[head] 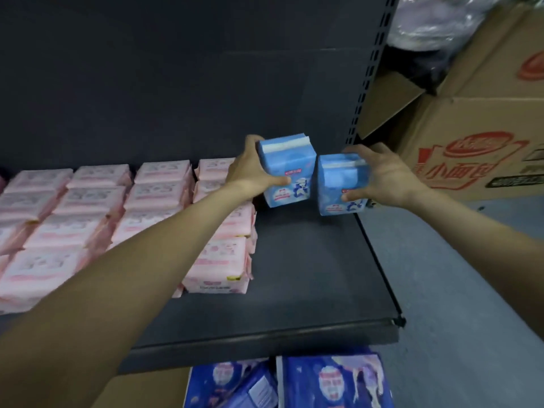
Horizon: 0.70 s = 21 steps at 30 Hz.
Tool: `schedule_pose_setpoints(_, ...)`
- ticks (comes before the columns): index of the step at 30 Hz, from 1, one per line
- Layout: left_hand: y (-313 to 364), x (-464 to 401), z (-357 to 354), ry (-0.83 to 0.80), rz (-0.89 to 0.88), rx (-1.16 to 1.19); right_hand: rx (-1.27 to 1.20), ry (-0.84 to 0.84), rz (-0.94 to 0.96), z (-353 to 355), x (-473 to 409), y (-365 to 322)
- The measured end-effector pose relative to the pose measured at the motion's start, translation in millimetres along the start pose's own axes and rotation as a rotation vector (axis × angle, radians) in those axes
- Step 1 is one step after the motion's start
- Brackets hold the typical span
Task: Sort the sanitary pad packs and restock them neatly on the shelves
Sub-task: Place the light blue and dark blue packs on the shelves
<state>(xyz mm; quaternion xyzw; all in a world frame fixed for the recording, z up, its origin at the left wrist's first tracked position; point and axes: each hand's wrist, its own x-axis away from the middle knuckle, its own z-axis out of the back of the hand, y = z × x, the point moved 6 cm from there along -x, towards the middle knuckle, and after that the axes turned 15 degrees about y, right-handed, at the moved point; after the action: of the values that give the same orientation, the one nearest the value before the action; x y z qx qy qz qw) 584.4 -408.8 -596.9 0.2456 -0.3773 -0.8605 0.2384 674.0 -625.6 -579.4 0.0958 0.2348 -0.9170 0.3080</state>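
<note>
Your bare left forearm fills the lower left of the view, reaching forward over the dark grey metal shelf [309,275]. Just under the shelf's front lip, closest to you, lie dark blue plastic pad packs [332,381] with a pale printed figure, on the level below.

Your left hand [253,169] has its grip clamped on a light blue plastic-wrapped pad pack [287,169]: thumb on the printed front face, fingers curled round the left side and back. That pack stands roughly upright, tilted a little, at the rear of the shelf just to the right of the pink stock. Whether its base touches the shelf you cannot tell.

Your right hand [379,175] grips a second light blue pad pack [341,184] the same way in mirror, thumb low on the front, fingers over the top right edge. The two blue packs sit side by side, touching or nearly so at their upper corners.

Left of them, flat pink plastic pad packs [97,207] lie in neat rows and stacks covering the left part of the shelf, up to the dark back panel [176,83].

Beyond the slotted shelf upright [369,69] on the right stands an open brown cardboard box [477,119] with red print, on a grey floor [459,275].
</note>
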Motion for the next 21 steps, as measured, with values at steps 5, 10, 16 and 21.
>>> schedule_pose_setpoints(5,-29,-34,-33,-0.045,0.037,-0.045,0.039,0.022,-0.037,-20,-34,33)
schedule_pose_setpoints(10,-43,-52,-42,-0.008,-0.006,-0.208,0.022,0.018,-0.030,-36,-49,45)
schedule_pose_setpoints(16,-34,-57,-46,0.018,-0.153,-0.375,-0.021,0.008,-0.055,-50,-68,47)
schedule_pose_setpoints(21,-39,-56,-49,0.036,-0.121,-0.294,-0.004,-0.042,-0.138,-72,-76,52)
